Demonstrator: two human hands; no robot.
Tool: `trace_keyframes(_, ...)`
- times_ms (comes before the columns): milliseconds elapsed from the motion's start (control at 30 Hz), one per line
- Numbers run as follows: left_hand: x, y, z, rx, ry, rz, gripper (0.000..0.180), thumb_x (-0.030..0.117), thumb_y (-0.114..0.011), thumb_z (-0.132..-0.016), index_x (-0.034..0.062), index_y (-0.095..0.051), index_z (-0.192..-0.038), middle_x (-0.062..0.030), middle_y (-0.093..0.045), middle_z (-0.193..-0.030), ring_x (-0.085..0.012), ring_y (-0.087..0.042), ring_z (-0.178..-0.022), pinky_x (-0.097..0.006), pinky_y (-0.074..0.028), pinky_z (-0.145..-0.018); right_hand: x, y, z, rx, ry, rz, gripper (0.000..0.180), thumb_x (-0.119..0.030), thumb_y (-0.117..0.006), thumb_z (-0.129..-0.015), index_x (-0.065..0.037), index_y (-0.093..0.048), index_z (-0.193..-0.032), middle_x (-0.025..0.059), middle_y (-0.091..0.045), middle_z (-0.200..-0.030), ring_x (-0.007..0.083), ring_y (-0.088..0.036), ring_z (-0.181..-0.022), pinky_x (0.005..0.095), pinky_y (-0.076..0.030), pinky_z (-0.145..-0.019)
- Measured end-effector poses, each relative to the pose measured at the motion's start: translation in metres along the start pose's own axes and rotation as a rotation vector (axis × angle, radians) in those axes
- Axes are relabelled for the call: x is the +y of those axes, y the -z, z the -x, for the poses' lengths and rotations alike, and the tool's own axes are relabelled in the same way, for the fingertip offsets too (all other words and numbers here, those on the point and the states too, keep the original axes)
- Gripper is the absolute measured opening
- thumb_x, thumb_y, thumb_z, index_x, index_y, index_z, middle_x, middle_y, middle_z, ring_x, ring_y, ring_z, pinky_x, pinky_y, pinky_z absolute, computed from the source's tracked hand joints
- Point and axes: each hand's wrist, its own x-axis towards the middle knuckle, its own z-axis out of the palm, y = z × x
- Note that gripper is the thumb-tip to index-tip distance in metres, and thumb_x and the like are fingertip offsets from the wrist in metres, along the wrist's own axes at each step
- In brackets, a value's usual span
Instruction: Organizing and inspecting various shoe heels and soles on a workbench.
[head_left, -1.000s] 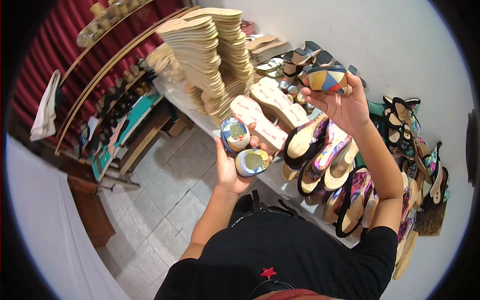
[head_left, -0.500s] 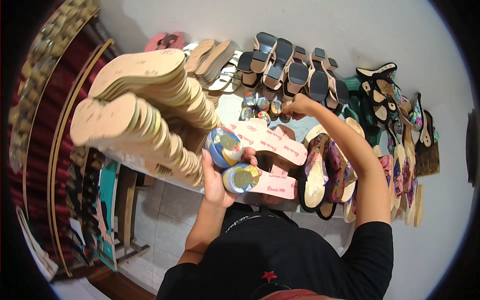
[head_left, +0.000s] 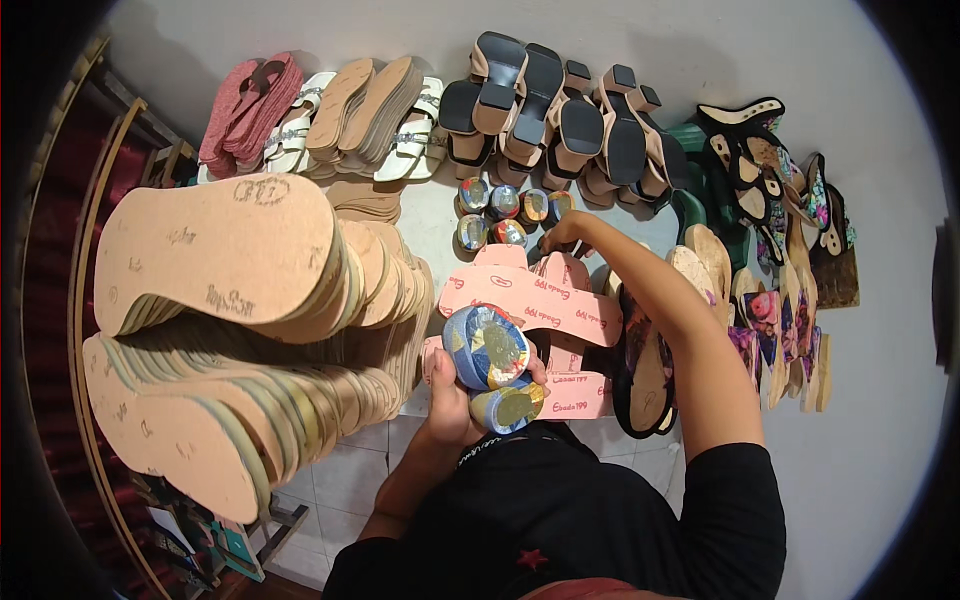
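Leaning beside the left elbow, two tall fanned stacks of tan cork-and-rubber flat soles [head_left: 230, 330]: liable to slide off the white table [head_left: 430, 215] if nudged. Left hand [head_left: 455, 395], fingers closed around two round multicoloured patterned wedge heels [head_left: 492, 365] held above pink printed insoles [head_left: 530, 300]: lower heel loosely cradled, could slip. Right hand [head_left: 560, 232], reaching to the small cluster of matching heels [head_left: 505, 212], grip not discernible: could topple them.

Blue-and-yellow patterned heel blocks [head_left: 487, 347], pink insoles [head_left: 530, 300], tan soles [head_left: 220, 250], black sandals [head_left: 560, 115].
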Motion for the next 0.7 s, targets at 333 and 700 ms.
trace_keyframes(333,0.003,0.005,-0.002,0.108,-0.005,0.037,0.078,0.071,-0.024,-0.078,0.0058,-0.035,-0.119,-0.0118,-0.047,-0.087,-0.0278,-0.052,-0.082,-0.043,-0.047,-0.07,-0.021,-0.012,0.0,-0.213,0.035,0.024,0.041,-0.051,-0.055,-0.076,-0.022,-0.057,-0.104,0.0024,-0.06,-0.098,0.0195,-0.054,-0.082,0.0429,-0.042,-0.064)
trace_keyframes(700,0.004,0.011,-0.003,0.095,0.041,0.02,0.077,0.072,-0.03,-0.076,0.0069,-0.036,-0.118,-0.012,-0.047,-0.088,-0.0268,-0.052,-0.083,-0.042,-0.047,-0.069,-0.032,-0.02,-0.042,-0.114,0.112,0.454,0.055,-0.049,-0.049,-0.081,-0.015,-0.047,-0.124,0.0068,-0.053,-0.119,0.0241,-0.054,-0.102,0.0383,-0.043,-0.085)
